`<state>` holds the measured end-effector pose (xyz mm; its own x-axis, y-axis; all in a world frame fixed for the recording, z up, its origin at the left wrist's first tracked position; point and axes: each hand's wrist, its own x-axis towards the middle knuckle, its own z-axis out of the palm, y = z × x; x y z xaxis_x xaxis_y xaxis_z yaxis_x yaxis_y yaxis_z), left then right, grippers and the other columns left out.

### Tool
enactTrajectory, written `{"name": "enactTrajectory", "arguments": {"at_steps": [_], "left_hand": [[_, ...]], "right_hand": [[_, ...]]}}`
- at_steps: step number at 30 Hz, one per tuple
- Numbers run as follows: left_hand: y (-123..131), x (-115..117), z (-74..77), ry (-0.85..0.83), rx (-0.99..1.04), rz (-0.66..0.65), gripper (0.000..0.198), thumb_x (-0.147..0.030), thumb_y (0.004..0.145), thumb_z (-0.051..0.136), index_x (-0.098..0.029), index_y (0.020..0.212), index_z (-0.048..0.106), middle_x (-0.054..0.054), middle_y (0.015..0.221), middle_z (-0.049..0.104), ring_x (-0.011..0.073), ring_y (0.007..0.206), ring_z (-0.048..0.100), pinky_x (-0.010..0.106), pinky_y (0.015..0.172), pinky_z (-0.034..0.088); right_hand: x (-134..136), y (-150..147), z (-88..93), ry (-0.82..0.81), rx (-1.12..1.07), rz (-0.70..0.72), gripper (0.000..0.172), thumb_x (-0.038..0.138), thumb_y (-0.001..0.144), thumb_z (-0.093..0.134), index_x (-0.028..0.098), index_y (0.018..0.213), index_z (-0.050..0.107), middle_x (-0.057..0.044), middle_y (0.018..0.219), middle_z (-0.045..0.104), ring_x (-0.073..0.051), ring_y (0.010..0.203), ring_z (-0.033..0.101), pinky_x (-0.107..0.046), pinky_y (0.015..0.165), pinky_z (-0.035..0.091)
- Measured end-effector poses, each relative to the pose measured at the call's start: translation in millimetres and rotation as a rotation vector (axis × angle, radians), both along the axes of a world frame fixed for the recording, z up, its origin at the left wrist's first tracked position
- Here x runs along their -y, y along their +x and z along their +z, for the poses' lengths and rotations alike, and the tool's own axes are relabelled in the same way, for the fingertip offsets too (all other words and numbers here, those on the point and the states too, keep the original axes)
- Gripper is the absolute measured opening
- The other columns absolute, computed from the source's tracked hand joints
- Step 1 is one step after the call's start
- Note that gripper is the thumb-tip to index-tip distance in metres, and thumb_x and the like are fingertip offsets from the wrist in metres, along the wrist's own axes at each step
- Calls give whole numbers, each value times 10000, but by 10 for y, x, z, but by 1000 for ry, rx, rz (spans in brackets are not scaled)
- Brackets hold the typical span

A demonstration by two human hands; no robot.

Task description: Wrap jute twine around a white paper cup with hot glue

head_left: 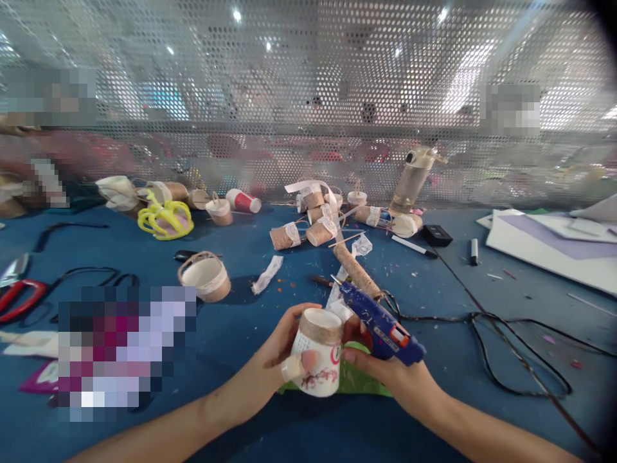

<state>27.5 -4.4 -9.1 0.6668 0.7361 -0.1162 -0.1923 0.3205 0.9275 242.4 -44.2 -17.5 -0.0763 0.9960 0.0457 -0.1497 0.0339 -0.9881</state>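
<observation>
My left hand [284, 344] is wrapped round a white paper cup [321, 376] with a pink blossom print. Brown twine [322, 332] circles the cup just below its rim. A pale strip is wound round my left thumb. Close at the cup's right side, my right hand [373, 357] is closed on a blue hot glue gun [378, 321], its nozzle pointing up and left, away from me. My right thumb lies by the cup; whether it touches cannot be made out. Below both hands is a green sheet [364, 373]. Beyond the gun lies a roll of twine [355, 270].
A twine-wrapped cup with a handle [207, 280] stands left, near red-handled scissors [24, 296]. Several small decorated cups [321, 229] lie toward the perforated metal screen [289, 83]. A black cord [482, 347] loops at right, below white boards [554, 247]. A lace scrap [267, 274] lies mid-table.
</observation>
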Motion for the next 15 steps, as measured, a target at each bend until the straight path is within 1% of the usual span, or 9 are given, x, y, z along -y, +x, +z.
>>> {"name": "enactTrajectory", "arguments": {"at_steps": [3,6,11,13,15], "left_hand": [[3,-1,8,-7,-1,6,542,-422,832,719,-297,1302,480,61,1262,580,283,1166,529,399,955,425],[17,-1,26,-11,-1,12,545,-429,828,721,-294,1296,478,63,1254,584,285,1166,536,403,960,432],[30,-6,29,-14,-25,27,565,-437,814,738,-303,1295,473,47,1265,575,272,1182,529,379,961,446],[26,-10,10,-3,-19,46,549,-425,815,742,-305,1283,481,38,1258,581,261,1177,537,367,962,450],[20,-18,-17,10,1,59,520,-410,827,733,-309,1275,488,35,1259,585,256,1183,541,367,974,448]], "right_hand": [[7,-18,5,-26,-6,-7,259,324,759,819,232,873,605,-3,838,669,-190,842,661,-341,824,564],[16,-21,17,-25,-9,-1,237,313,772,807,226,866,608,-3,832,666,-183,845,649,-337,835,553],[31,-18,38,-56,21,26,212,322,795,769,227,883,600,-8,831,638,-185,818,625,-303,712,557],[38,-15,46,-38,44,4,194,324,813,748,228,885,594,-9,842,632,-180,809,622,-304,724,552],[42,-7,52,-10,61,-22,179,326,827,730,224,866,587,-8,841,630,-182,819,630,-313,772,546]]}}
